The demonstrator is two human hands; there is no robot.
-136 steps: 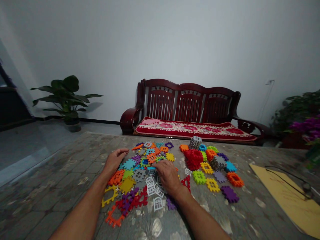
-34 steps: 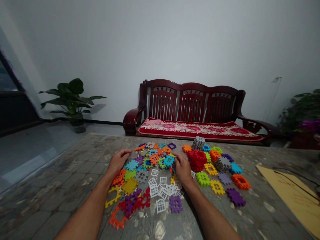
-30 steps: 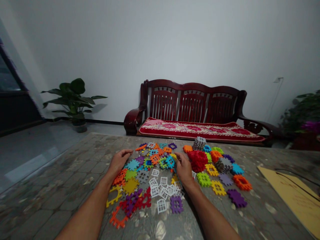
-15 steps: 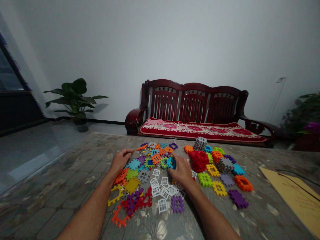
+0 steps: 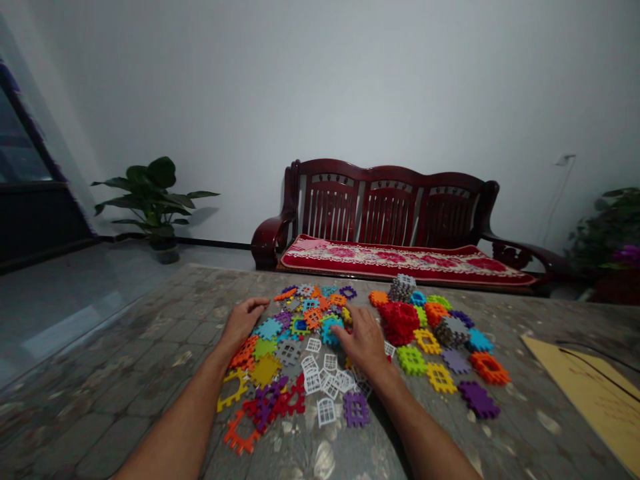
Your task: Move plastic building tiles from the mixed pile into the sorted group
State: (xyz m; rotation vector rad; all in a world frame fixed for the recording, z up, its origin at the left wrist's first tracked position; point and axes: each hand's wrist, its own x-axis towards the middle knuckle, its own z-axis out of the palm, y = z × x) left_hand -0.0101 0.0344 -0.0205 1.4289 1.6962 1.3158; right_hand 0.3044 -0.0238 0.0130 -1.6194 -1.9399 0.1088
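Notched plastic building panels in many colours lie heaped on the table. My left hand (image 5: 243, 323) rests at the left edge of the heap, fingers stretched out and nothing in them, near a pale blue panel (image 5: 269, 329). On the heap's right side is my right hand (image 5: 362, 335), thumb and fingers apart. Its thumb touches the edge of a bright blue panel (image 5: 330, 329), and a small yellow piece (image 5: 346, 315) shows beside its fingers. An orange window panel (image 5: 313, 318) lies between the hands. Several white window frames (image 5: 330, 385) are spread below, next to a purple panel (image 5: 356, 409).
Right of my right arm are a red stack (image 5: 400, 323), a grey stack (image 5: 402, 288) and loose coloured panels. A yellow sheet (image 5: 575, 393) with a dark cord lies at the table's right. Beyond stands a wooden bench (image 5: 385, 207); a potted plant (image 5: 160, 193) is at left.
My right thumb has moved slightly up and left. The bright blue panel beside it has shifted left, and a yellow piece now shows by the fingers. My left hand has stayed in place.
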